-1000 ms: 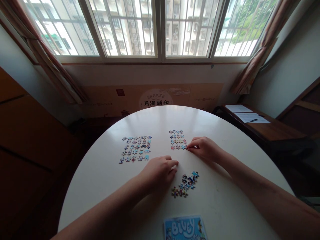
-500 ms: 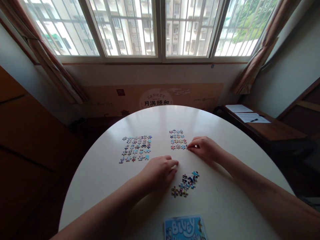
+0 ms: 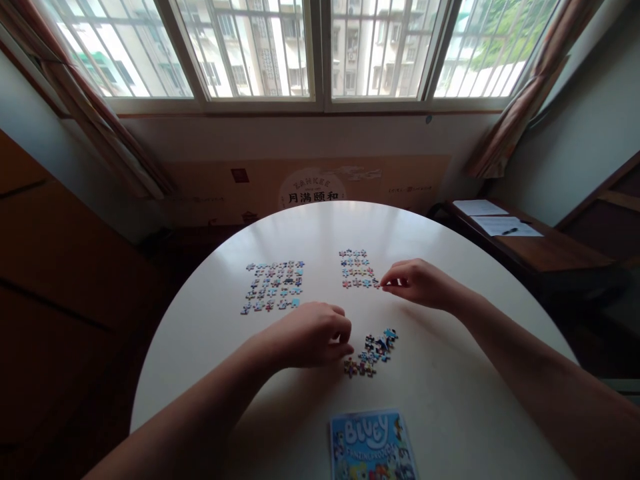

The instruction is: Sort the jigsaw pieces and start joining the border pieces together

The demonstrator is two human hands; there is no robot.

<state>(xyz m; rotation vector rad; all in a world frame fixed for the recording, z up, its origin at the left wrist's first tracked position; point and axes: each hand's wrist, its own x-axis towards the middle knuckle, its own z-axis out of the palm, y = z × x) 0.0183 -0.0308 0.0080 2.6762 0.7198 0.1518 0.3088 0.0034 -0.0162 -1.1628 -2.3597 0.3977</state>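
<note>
Row-laying in progress, grips uncertain

Puzzle pieces lay on the round table [image 3: 450,380] in three groups. The left block [image 3: 273,291], in rows, sat toward the table's left edge. The right block [image 3: 357,272], narrower, stood nearer the far edge. The loose pile [image 3: 371,357] lay between that block and the booklet [image 3: 370,443], which was toward the near edge and cut off by the frame.

Right hand [image 3: 417,285]: thumb and finger narrowed at the right end of the right block's nearest row, beside or touching the end piece [image 3: 377,285]; could not tell whether they gripped it. Left hand [image 3: 320,333]: fingers curled, thumb just beside the pile's left edge; any piece inside was hidden.

Judgement: step in hand was likely placing or straightening a row's end piece. Next move called for a light fingertip pinch, keeping neighbouring pieces undisturbed.
</note>
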